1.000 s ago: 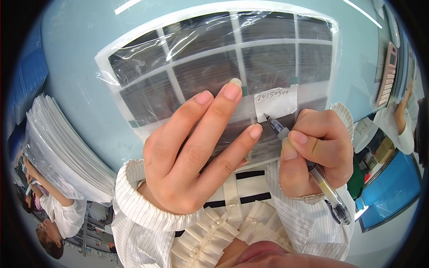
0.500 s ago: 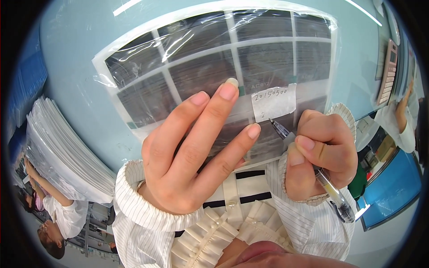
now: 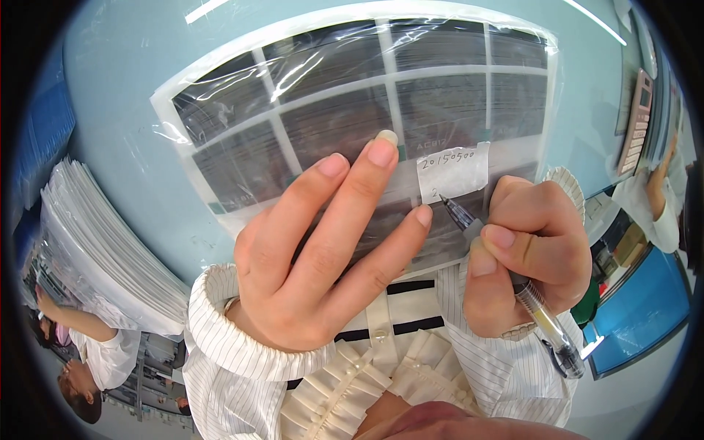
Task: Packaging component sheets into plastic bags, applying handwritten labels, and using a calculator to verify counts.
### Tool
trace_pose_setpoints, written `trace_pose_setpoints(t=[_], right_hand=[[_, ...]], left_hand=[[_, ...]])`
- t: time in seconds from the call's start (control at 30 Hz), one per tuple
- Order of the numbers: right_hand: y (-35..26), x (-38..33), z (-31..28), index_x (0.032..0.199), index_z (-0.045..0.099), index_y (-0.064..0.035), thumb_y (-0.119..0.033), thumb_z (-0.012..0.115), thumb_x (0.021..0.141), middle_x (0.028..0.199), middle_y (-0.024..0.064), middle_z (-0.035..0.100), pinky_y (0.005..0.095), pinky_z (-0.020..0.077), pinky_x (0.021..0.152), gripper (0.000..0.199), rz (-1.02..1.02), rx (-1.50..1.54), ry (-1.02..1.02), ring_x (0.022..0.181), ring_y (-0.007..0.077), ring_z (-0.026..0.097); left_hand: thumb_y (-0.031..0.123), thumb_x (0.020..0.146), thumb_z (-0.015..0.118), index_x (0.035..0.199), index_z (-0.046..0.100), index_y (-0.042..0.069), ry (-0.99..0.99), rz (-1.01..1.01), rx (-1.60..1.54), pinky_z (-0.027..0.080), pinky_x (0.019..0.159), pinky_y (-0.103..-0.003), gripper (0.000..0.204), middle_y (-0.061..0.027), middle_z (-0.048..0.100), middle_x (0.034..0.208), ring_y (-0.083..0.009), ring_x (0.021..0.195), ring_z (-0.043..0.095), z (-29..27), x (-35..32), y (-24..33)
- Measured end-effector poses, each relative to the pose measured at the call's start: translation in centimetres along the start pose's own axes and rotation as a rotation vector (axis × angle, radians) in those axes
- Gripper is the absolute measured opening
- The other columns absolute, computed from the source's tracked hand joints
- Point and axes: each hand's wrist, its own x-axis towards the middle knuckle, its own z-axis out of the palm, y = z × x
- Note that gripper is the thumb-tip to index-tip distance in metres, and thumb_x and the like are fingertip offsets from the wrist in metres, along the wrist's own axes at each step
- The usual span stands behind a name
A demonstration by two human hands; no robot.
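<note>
From where I stand, a clear plastic packet of dark, pale-lined sheets [image 3: 447, 95] lies across the upper middle of the frame, on a pale blue surface [image 3: 121, 110]. The person's left hand [image 3: 315, 246] rests on it at centre, fingers spread and gripping nothing. Right of centre, the right hand [image 3: 535, 253] is curled around a clear-barrelled pen [image 3: 541, 312], thumb and fingers pinching it near the front. Its tip is at the lower left of a small white label [image 3: 456, 176] on the packet, handwriting above and beside it. A wrapped white stack [image 3: 110, 253] sits at left, a pink calculator [image 3: 635, 125] at upper right, and a co-worker in white [image 3: 114, 356] at lower left.
</note>
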Motion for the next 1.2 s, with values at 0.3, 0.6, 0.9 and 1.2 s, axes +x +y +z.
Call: trace_pose_setpoints(t=[0.3,0.6,0.9,1.2], right_hand=[[-0.44,0.28,0.8,0.09,0.05,-0.0031,0.006,0.057,0.079,0.075,0.008,0.048,0.0289,0.0305,0.05,0.016,0.041,-0.033,-0.005,0.055,0.0114,0.035],[-0.58,0.32,1.14,0.089,0.049,-0.0012,0.005,0.056,0.079,0.073,0.0079,0.046,0.0283,0.0296,0.05,0.014,0.031,-0.068,-0.001,0.054,0.0108,0.033],[-0.44,0.38,1.01,0.088,0.049,-0.0008,0.007,0.054,0.077,0.072,0.0082,0.046,0.0285,0.0282,0.049,0.014,0.012,-0.05,-0.004,0.054,0.0103,0.031],[-0.33,0.4,0.8,0.086,0.05,-0.0011,0.008,0.055,0.075,0.071,0.0076,0.046,0.0289,0.0267,0.048,0.015,-0.002,-0.047,-0.017,0.053,0.0101,0.03]], left_hand=[[0.037,0.089,0.061,0.112,0.071,0.02,0.034,-0.005,0.031,0.044,0.099,-0.036,0.03,-0.019,0.058,0.128,-0.0314,0.119,0.048,0.29,-0.12,-0.11],[0.038,0.092,0.057,0.11,0.071,0.02,0.05,-0.013,0.037,0.045,0.097,-0.034,0.029,-0.0177,0.06,0.125,-0.0297,0.116,0.05,0.27,-0.37,-0.06],[0.038,0.092,0.056,0.111,0.071,0.02,0.051,-0.012,0.034,0.044,0.098,-0.035,0.03,-0.0179,0.06,0.126,-0.0296,0.117,0.049,0.29,-0.36,-0.09],[0.038,0.092,0.057,0.112,0.07,0.02,0.031,-0.007,0.024,0.044,0.099,-0.036,0.03,-0.0186,0.059,0.127,-0.0302,0.118,0.048,0.17,-0.23,-0.13]])
